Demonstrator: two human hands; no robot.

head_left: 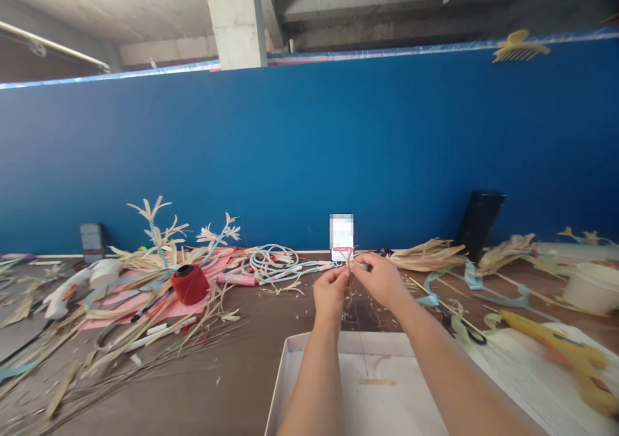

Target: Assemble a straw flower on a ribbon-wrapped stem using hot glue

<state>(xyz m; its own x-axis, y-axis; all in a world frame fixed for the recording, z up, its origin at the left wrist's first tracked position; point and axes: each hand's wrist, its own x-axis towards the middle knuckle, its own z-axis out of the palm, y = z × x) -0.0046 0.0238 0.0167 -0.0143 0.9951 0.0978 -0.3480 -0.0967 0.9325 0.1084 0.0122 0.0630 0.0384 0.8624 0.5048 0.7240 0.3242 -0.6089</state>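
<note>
My left hand (331, 292) and my right hand (380, 278) are raised together over the brown table, fingers pinched on a small straw piece (348, 257) held between them. A thin thread or stem (358, 333) hangs down from it toward a white shallow box (283, 384) under my forearms. Both hands are closed in a pinch; the fingertips meet at the straw piece.
Left lie straw strips, straw flowers (159, 226), a red thread spool (189, 283), white coiled cord (271, 260). A phone (342, 237) leans on the blue wall. Right are straw bundles (430, 253), scissors (459, 326), a yellow glue gun (563, 349), a white bowl (592, 286).
</note>
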